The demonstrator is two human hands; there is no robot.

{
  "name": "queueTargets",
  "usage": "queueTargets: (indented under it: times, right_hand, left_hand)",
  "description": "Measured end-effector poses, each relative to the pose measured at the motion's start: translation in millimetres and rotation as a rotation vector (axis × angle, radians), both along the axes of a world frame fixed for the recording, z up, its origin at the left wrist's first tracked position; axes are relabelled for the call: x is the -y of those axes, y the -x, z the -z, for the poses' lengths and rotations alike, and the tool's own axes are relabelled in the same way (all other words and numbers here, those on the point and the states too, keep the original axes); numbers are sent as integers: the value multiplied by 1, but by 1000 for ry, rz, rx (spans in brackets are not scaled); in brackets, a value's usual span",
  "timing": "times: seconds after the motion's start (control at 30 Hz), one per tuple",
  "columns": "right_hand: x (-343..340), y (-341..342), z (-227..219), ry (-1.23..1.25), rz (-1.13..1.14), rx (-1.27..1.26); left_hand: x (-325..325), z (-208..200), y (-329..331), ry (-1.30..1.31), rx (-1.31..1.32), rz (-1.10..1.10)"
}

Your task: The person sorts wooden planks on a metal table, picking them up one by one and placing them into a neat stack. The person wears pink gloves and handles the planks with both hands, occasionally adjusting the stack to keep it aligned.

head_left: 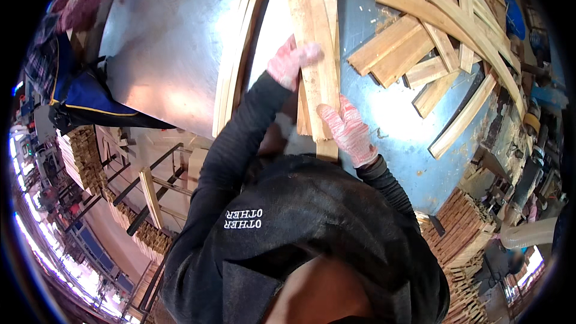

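Observation:
A long pale wooden board [322, 87] lies lengthwise in front of me, on top of other boards on the metal table [171, 36]. My left hand [289, 64], in a pink-and-white knit glove, grips the board's left edge with a digit over its top face; it is slightly blurred. At the near right corner, my right hand [349, 132] in a matching glove closes on the same board, thumb on top. The undersides of both grips are hidden. Below it, the end of a shorter board [304, 114] shows at the left.
To the left lie narrow wooden strips [231, 78] side by side. A loose heap of boards [435, 30] covers the far right of the table. Another person's gloved hand [84, 6] is at the far left. Stacked wood [459, 222] stands on the floor at the lower right.

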State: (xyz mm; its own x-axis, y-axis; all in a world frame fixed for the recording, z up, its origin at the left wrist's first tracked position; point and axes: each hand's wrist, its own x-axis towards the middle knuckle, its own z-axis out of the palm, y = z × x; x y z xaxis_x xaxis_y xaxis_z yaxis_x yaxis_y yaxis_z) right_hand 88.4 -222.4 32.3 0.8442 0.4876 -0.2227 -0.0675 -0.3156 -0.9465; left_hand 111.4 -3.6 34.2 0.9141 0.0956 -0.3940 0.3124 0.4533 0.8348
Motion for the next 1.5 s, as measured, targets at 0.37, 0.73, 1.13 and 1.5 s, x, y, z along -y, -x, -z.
queueTargets:
  times: [0.37,0.73,1.13,1.5]
  right_hand:
    - [-4,-182,-28,427,-123,508]
    - [87,-403,-37,1401,-335,716]
    - [66,-328,-34,892,-577,431]
    - [32,-172,-60,794,-53,359]
  left_hand:
    - [-147,-53,88,-1047,-348,-315]
    - [-229,11,132,-1582,-1120,50]
    - [53,-2,45,-228,-27,-112]
    - [45,-42,15,-243,-236,47]
